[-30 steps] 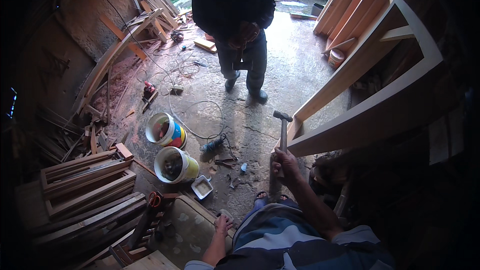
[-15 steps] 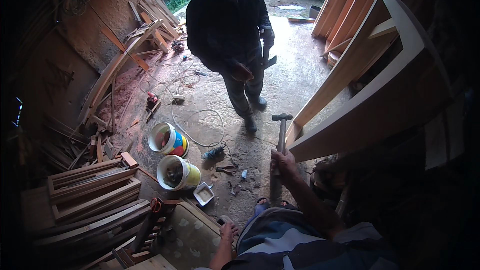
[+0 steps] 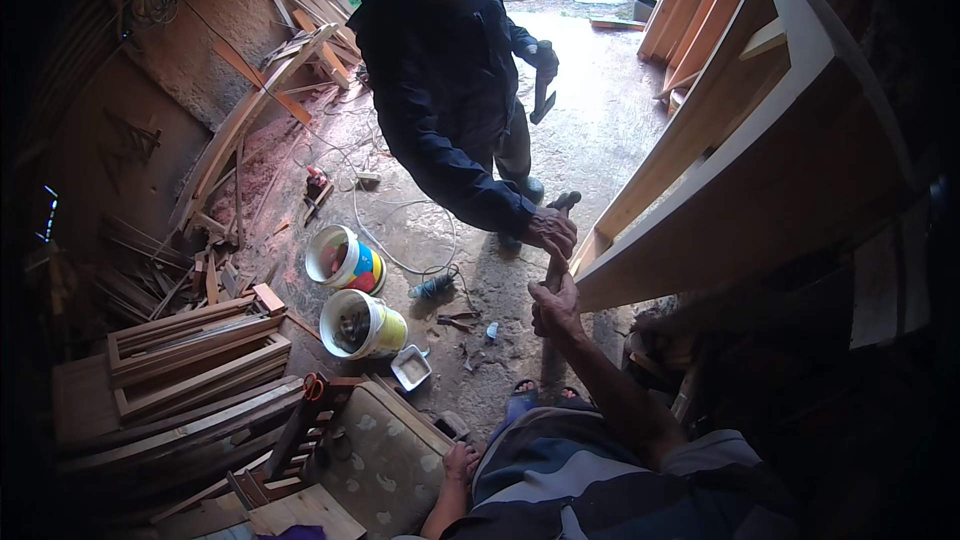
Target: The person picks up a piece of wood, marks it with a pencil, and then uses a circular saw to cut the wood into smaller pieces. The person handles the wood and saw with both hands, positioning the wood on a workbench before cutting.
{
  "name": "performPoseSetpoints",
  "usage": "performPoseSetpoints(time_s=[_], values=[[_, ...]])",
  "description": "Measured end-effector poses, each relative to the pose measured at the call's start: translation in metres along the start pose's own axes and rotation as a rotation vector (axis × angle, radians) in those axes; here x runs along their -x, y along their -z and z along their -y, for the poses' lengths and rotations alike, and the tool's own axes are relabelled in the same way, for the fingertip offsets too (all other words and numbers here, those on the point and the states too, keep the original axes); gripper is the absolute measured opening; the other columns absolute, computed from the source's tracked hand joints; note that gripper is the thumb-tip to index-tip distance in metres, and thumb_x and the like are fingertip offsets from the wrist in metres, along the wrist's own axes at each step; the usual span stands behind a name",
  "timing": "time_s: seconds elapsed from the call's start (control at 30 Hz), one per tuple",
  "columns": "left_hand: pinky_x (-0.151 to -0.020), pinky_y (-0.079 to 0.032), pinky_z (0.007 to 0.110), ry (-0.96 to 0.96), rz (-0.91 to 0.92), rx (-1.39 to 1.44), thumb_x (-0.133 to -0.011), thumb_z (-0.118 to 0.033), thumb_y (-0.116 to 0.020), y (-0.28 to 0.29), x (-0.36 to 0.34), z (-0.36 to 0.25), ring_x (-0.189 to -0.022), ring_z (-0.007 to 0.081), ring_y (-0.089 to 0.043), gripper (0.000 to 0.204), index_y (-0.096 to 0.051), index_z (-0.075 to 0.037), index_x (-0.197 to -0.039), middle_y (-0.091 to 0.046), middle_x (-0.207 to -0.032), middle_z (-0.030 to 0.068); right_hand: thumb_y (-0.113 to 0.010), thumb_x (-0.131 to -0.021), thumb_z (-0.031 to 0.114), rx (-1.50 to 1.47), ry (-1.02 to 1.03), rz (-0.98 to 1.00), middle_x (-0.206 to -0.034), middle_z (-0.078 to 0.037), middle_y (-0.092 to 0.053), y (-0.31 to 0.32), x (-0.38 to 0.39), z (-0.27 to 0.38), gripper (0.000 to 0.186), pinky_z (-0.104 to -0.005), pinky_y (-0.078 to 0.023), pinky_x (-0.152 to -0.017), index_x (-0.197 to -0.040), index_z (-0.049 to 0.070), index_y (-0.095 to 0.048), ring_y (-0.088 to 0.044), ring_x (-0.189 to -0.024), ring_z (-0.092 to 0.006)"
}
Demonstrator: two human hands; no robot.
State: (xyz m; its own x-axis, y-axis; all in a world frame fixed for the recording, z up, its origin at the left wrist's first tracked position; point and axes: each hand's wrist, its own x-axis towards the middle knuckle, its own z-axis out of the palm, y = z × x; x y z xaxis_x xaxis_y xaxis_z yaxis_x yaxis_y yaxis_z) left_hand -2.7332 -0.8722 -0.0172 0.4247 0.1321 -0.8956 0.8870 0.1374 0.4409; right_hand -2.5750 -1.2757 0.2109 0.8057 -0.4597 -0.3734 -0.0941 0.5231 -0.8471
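Hammer [image 3: 556, 240] gripped by closed right hand [image 3: 555, 308].

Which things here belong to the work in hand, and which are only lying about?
In hand:
- hammer, gripped by the right hand
- a co-worker's hand closing on its upper part
- left hand, resting on the cushioned seat

Lying about:
- two buckets
- small tray
- stacked wooden frames
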Motion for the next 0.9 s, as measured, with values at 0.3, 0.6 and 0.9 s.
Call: performPoseSetpoints(time_s=[0.3,0.6,0.9], values=[[-0.054,-0.052,0.034,-0.029,-0.029,0.01,-0.093,-0.023,-0.057,-0.004,-0.002,0.015,-0.066,0.0205,-0.063,0.023,-0.058,-0.005,-0.109,-0.061,-0.095,0.0098,-0.065,-0.099,0.04,0.054,0.071,0.135,-0.115,-0.009,-0.066,0.017,-0.006,-0.01,0.082,-0.028,-0.054,-0.059,-0.159,0.004,-0.023,-0.063,-0.079,-0.0124],[-0.056,-0.049,0.031,-0.082,0.015,-0.208,-0.098,-0.029,-0.053,-0.002,-0.02,-0.012,-0.07,0.0167,-0.063,0.027,-0.062,-0.005,-0.11,-0.066,-0.095,0.0062,-0.067,-0.094,0.042,1.071,-0.41,0.387,-0.091,-0.013,-0.071,0.165,0.06,-0.175,0.059,-0.0336,-0.057,-0.064,-0.138,0.003,-0.06,-0.07,-0.08,-0.0174],[-0.075,-0.056,0.039,-0.032,0.061,-0.24,-0.098,-0.032,-0.055,0.036,-0.066,-0.072,-0.093,0.0278,-0.066,0.038,-0.055,-0.004,-0.123,-0.063,-0.115,0.0132,-0.059,-0.094,0.017,0.718,-0.699,-0.56,-0.076,-0.01,-0.063,0.278,0.107,-0.24,0.012,-0.0388,-0.053,-0.051,-0.095,0.006,-0.065,-0.063,-0.059,-0.0226]])
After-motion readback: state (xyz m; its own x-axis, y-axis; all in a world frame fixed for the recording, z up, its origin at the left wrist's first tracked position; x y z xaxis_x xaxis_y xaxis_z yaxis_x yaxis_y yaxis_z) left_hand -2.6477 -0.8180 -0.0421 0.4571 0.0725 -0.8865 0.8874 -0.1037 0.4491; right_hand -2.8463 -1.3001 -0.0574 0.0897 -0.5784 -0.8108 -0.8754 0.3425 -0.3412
